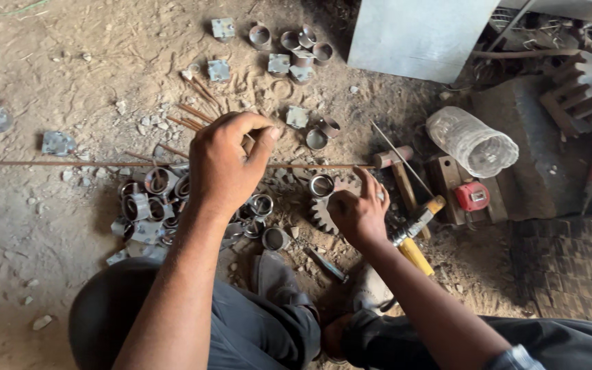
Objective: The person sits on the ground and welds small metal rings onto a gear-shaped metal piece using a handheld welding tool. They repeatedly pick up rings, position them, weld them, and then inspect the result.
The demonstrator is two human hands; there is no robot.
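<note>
Head view: the left hand (224,164) pinches the long thin rusty metal rod (70,164) lying across the dirt; the right hand (358,214), fingers loosely curled, rests on the grey toothed steel gear (323,214); a firm, level pinch looks wisest.

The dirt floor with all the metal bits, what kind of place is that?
Probably a small metal workshop. Short metal rings lie heaped on the dirt floor, a toothed gear sits under the right hand, and the left hand holds a long thin rod.

rod (70,164) lies across ground | rings (152,205) left of gear (323,212) | bottle (471,140) far right
</note>
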